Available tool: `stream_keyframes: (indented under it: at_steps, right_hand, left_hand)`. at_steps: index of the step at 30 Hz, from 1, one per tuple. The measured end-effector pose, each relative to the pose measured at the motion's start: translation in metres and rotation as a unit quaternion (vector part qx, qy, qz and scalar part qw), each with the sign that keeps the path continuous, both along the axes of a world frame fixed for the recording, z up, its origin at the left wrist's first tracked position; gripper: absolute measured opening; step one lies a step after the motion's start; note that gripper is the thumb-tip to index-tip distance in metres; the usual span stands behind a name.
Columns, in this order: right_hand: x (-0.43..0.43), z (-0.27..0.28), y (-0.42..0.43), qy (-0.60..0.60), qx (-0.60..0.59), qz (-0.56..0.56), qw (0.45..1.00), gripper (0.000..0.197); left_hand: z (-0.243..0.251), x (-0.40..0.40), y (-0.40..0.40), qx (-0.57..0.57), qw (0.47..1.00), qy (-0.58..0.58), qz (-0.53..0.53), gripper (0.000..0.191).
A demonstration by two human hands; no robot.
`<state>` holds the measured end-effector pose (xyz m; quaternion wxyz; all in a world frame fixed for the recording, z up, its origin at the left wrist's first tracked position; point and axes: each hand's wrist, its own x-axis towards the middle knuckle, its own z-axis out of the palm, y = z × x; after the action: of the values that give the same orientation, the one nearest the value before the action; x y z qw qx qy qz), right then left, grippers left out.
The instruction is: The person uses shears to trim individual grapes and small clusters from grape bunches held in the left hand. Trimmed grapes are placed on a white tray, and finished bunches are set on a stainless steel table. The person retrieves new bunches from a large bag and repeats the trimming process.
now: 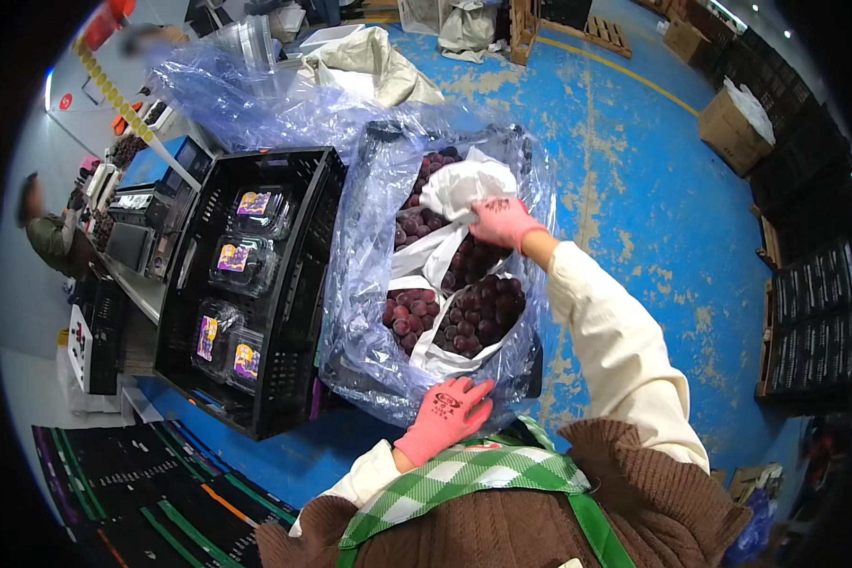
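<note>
In front of me stands a crate lined with clear bluish plastic film [369, 284], holding several bunches of dark red grapes [481, 312] in white paper wraps. My right hand [503, 224], in a pink glove, pinches a crumpled white paper wrap [461, 186] over the far part of the crate. More grapes [419, 228] lie beside that wrap, partly covered. My left hand [449, 417], also in a pink glove, rests at the crate's near edge against the film, its fingers apart and holding nothing visible.
A black plastic crate [255, 419] on the left holds several labelled clear clamshell boxes [245, 266]. Behind it are a weighing scale [131, 245] and a metal bench. Another person [57, 234] is at the far left. Stacked black crates [813, 319] and a cardboard box [735, 135] line the right.
</note>
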<state>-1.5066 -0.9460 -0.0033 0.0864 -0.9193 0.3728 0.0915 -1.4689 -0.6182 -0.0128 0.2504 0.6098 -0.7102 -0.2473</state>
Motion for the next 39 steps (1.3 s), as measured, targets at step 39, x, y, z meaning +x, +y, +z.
stream_keyframes:
  at_steps: [39]
  right_hand:
    - [-0.043,0.068,0.126,0.048,0.065,0.091,0.993,0.075]
  left_hand:
    - [-0.026,0.056,-0.108,0.072,0.990,0.010,0.117,0.091]
